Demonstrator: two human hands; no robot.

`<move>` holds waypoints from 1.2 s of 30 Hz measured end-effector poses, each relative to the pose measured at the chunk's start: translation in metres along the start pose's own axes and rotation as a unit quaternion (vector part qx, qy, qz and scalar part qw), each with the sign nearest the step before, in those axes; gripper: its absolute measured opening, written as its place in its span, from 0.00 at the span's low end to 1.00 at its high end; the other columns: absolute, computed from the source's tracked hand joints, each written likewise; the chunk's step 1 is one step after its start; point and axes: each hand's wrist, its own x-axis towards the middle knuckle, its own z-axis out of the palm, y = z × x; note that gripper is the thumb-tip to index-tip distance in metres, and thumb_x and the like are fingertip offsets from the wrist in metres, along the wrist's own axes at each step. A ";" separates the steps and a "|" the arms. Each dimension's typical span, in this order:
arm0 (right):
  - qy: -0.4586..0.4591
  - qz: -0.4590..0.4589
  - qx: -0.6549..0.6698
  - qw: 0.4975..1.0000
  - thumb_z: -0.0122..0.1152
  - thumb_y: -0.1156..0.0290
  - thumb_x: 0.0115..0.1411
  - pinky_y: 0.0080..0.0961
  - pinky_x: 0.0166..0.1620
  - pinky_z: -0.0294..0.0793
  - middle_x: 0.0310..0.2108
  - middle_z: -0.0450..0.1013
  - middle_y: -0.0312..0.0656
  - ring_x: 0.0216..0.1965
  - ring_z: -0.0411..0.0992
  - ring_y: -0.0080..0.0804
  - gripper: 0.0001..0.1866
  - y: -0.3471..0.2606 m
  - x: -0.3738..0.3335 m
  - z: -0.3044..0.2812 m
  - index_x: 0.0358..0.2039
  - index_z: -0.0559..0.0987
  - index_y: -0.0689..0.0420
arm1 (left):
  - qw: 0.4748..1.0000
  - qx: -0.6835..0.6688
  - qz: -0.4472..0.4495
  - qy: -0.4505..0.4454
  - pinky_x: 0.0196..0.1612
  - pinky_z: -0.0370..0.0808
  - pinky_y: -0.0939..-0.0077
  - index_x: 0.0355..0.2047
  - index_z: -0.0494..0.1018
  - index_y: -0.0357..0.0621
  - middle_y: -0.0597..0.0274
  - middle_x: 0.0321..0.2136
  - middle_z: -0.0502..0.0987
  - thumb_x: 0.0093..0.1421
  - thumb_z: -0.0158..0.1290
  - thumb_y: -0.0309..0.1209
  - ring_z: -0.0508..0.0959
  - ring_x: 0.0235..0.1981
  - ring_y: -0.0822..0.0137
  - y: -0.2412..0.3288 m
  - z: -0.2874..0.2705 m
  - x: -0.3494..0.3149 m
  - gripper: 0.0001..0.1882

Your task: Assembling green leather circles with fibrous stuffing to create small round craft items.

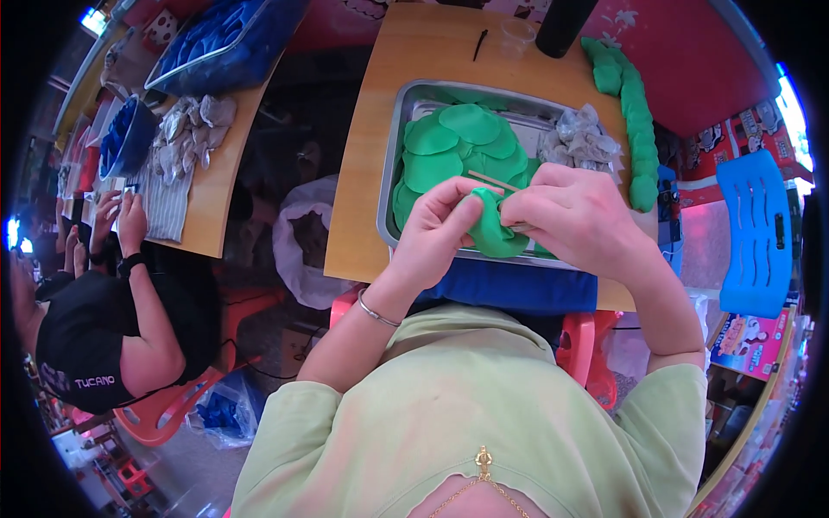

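A soft green round piece (494, 231), cloth-like and folded, is pinched between both my hands over the front of a metal tray (390, 186). My left hand (438, 223) grips its left edge between thumb and fingers. Closed at its right side, my right hand (570, 214) holds a thin wooden stick (492, 180) that points left across the piece; its fingers hide where the stick meets the green material. Flat green rounds (466, 142) lie overlapped in a heap in the tray. Beside them, at the tray's right, sit small greyish-white wrapped lumps (583, 138).
A row of green pieces (637, 129) runs along the table's right edge. At the back stand a black cylinder (566, 26) and a clear cup (518, 33). To the left, a co-worker (104, 332) sits at another table with a blue-filled bin (224, 52).
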 end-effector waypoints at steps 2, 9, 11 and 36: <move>-0.019 0.010 -0.002 1.000 0.62 0.72 0.48 0.29 0.24 0.69 0.20 0.69 0.34 0.25 0.71 0.31 0.08 -0.001 0.001 -0.003 0.29 0.73 0.50 | 0.995 0.068 0.062 -0.023 0.33 0.73 0.88 0.42 0.71 0.39 0.68 0.35 0.74 0.60 0.55 0.27 0.73 0.33 0.82 -0.003 0.000 -0.002 0.10; -0.136 0.276 0.193 0.932 0.61 0.77 0.49 0.23 0.27 0.68 0.23 0.69 0.38 0.25 0.70 0.24 0.11 -0.006 0.007 -0.011 0.32 0.69 0.58 | 0.974 0.136 0.174 -0.047 0.41 0.73 0.82 0.40 0.71 0.37 0.63 0.37 0.75 0.54 0.59 0.20 0.73 0.39 0.76 -0.010 0.002 -0.007 0.13; -0.136 0.315 0.289 0.894 0.60 0.76 0.51 0.22 0.29 0.68 0.25 0.69 0.36 0.27 0.69 0.21 0.12 -0.004 0.002 -0.007 0.35 0.68 0.58 | 0.970 0.135 0.196 -0.045 0.44 0.72 0.78 0.39 0.71 0.37 0.60 0.38 0.75 0.54 0.58 0.20 0.74 0.41 0.72 -0.014 0.001 -0.005 0.12; -0.208 0.296 0.298 0.883 0.61 0.75 0.50 0.34 0.35 0.73 0.27 0.74 0.45 0.32 0.74 0.45 0.08 0.009 0.005 -0.016 0.32 0.74 0.59 | 0.907 0.357 0.219 -0.055 0.38 0.75 0.79 0.33 0.72 0.37 0.60 0.35 0.74 0.54 0.56 0.19 0.76 0.38 0.69 -0.009 -0.008 -0.001 0.06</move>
